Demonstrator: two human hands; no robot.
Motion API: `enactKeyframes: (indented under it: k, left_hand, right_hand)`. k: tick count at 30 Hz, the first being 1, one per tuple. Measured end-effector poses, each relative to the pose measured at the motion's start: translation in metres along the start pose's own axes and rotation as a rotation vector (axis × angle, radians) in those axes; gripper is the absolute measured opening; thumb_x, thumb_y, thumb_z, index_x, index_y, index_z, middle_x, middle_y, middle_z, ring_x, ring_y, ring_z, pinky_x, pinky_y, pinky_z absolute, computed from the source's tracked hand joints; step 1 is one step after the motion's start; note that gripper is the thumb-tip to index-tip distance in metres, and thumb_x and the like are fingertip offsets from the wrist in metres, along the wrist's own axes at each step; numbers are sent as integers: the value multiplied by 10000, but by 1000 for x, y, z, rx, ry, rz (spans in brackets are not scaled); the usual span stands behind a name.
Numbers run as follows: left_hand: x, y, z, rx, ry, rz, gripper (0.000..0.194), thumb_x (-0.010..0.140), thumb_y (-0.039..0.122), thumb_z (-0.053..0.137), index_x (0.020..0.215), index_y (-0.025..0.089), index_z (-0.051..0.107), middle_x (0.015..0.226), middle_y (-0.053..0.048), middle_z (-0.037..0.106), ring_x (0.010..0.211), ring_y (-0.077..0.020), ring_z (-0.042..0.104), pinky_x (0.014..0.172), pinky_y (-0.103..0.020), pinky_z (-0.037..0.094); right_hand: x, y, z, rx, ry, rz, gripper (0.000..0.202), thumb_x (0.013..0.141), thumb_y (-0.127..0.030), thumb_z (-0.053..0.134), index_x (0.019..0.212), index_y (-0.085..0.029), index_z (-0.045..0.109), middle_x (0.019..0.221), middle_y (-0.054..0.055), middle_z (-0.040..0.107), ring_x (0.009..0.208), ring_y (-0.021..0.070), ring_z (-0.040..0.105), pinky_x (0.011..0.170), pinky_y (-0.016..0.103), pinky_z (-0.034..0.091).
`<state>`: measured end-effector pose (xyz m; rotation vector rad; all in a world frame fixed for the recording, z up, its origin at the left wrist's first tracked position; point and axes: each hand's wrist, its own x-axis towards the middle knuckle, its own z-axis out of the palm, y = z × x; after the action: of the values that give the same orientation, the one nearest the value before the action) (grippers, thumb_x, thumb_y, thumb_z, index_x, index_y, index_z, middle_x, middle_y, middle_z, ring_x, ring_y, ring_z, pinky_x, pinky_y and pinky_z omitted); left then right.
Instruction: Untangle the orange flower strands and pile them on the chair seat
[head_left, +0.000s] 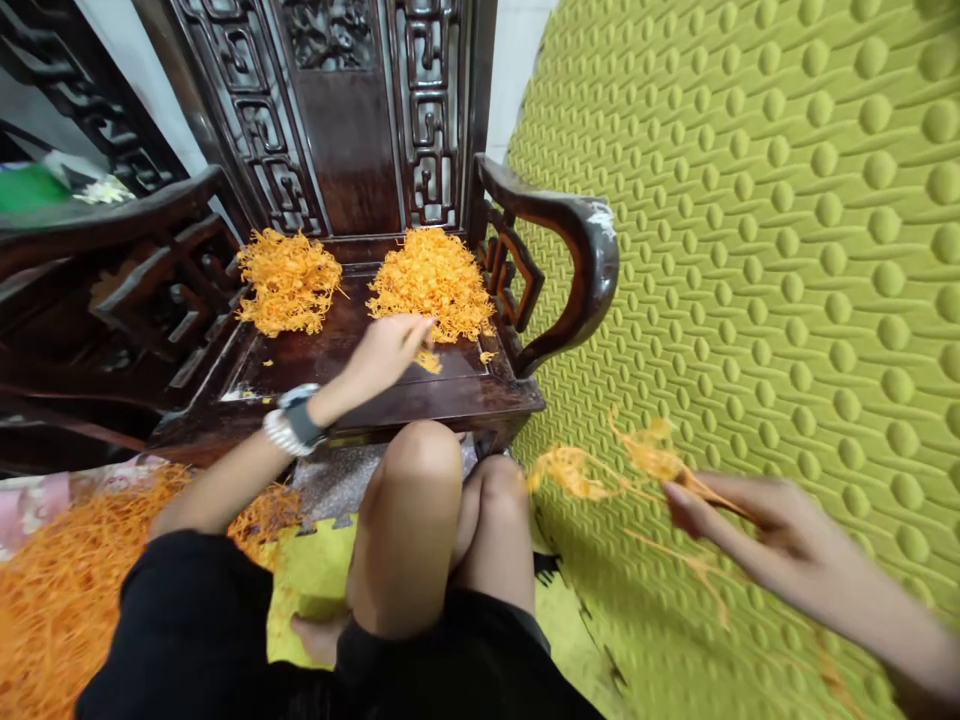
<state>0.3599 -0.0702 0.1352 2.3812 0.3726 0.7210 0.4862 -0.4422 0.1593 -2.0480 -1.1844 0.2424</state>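
Note:
My left hand (394, 348) is over the dark wooden chair seat, fingers pinched, with a small orange piece (428, 361) showing at the fingertips. Just behind it rises a heap of small orange pieces (435, 280), and a second orange heap (289, 282) sits to the left on the seat. Out to the right, my right hand (780, 525) is closed on a bunch of thin branching orange strands (651, 450); it is somewhat blurred. Some of the strands hang below and to the left of the fingers. What the strands are made of I cannot tell.
The carved chair's armrest (577, 230) curves out beside the right heap. A big pile of long orange strands (67, 600) lies low on the left. A bumpy yellow-green mat (750, 250) covers the right side. My knees (420, 470) are against the seat's front.

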Motion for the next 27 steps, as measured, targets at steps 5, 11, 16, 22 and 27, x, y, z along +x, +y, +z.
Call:
enactKeyframes:
  k: [5, 11, 16, 22, 27]
  left_hand:
    - [44, -37, 90, -178, -85, -121, 390, 906, 244, 515, 531, 183, 426, 564, 26, 411, 609, -137, 429, 671, -275, 341]
    - [63, -50, 106, -425, -21, -262, 356, 937, 296, 477, 604, 191, 408, 554, 44, 396, 527, -107, 371, 581, -251, 316]
    - [54, -21, 83, -676, 37, -331, 393, 968, 438, 379, 657, 202, 330, 565, 68, 314, 451, -61, 289, 493, -210, 273]
    - [19, 40, 50, -1162, -196, -314, 535, 931, 528, 424, 546, 187, 275, 484, 73, 242, 385, -30, 239, 408, -186, 236]
    - [-15, 86, 45, -1325, -408, -260, 625, 915, 618, 362, 480, 195, 210, 413, 71, 175, 341, -41, 204, 381, -224, 211]
  right_hand:
    - [26, -10, 27, 173, -167, 172, 391, 881, -522, 527, 744, -173, 638, 657, 45, 622, 532, 121, 539, 450, 216, 446]
    - [35, 2, 40, 242, -157, 123, 346, 901, -476, 521, 810, -168, 650, 776, 70, 664, 645, 139, 590, 632, 256, 522]
    - [50, 22, 59, 377, -44, 94, 441, 789, -551, 646, 1040, -192, 598, 997, 112, 667, 919, 215, 644, 784, 328, 562]
    - [67, -9, 77, 532, -11, 52, 389, 780, -500, 678, 997, -214, 528, 677, -16, 548, 564, 106, 532, 530, 233, 481]
    - [62, -37, 89, 462, 77, -94, 518, 700, -441, 775, 1096, -194, 549, 478, -116, 290, 394, 64, 269, 393, 218, 235]
